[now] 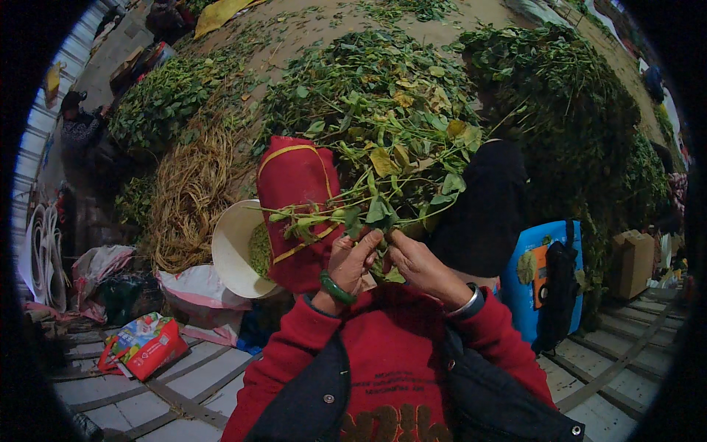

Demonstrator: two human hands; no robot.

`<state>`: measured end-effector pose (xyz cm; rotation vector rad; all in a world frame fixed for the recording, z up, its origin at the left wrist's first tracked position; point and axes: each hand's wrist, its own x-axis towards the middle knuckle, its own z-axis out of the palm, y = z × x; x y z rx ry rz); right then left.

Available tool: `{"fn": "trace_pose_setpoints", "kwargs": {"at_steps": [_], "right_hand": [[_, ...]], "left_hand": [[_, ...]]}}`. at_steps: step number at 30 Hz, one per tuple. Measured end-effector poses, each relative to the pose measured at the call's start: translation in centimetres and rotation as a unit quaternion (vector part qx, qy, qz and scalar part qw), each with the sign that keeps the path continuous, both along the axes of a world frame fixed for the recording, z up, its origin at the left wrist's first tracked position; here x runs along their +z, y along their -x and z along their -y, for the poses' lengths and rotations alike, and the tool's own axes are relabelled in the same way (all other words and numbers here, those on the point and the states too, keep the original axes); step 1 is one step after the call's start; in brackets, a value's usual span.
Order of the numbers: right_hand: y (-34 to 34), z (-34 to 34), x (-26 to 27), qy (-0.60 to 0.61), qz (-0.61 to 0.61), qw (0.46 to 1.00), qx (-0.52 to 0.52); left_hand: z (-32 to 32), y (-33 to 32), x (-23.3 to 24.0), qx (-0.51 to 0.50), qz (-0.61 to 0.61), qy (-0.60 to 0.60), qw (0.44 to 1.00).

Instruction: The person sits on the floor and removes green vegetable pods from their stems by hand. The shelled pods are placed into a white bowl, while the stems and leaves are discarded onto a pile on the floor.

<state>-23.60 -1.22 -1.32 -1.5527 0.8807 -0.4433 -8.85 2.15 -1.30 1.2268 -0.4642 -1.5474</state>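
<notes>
My left hand (349,266), with a green bangle at its wrist, pinches a green bean plant stem (406,221) bearing leaves and pods. Close beside it my right hand (422,265), with a silver-coloured bangle, has its fingertips on the same plant. The stems spread over my lap and join a large heap of cut bean plants (370,83) before me. A white bucket (229,243), tilted beside my leg on the left, holds green pods or beans (259,251). Red cloth with yellow trim (298,188) covers that leg. What lies under my fingertips is partly hidden.
Bare stalks (190,199) lie left of the bucket, near a red shopping bag (146,348). At right are a blue bag (522,276) with a black pouch on it, another plant heap (569,110) and a cardboard box (632,262). A person (80,124) is at far left.
</notes>
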Motion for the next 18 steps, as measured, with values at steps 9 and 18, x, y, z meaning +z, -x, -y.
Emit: {"fn": "trace_pose_setpoints", "kwargs": {"at_steps": [9, 18], "right_hand": [[-0.1, -0.2, -0.4, 0.051, -0.038, 0.998, -0.013], [0.2, 0.1, 1.4, -0.008, -0.032, 0.999, 0.016]], "left_hand": [[0.1, 0.1, 0.3, 0.006, 0.008, 0.005, 1.000], [0.0, -1.8, 1.6, -0.137, 0.006, -0.030, 0.990]]}}
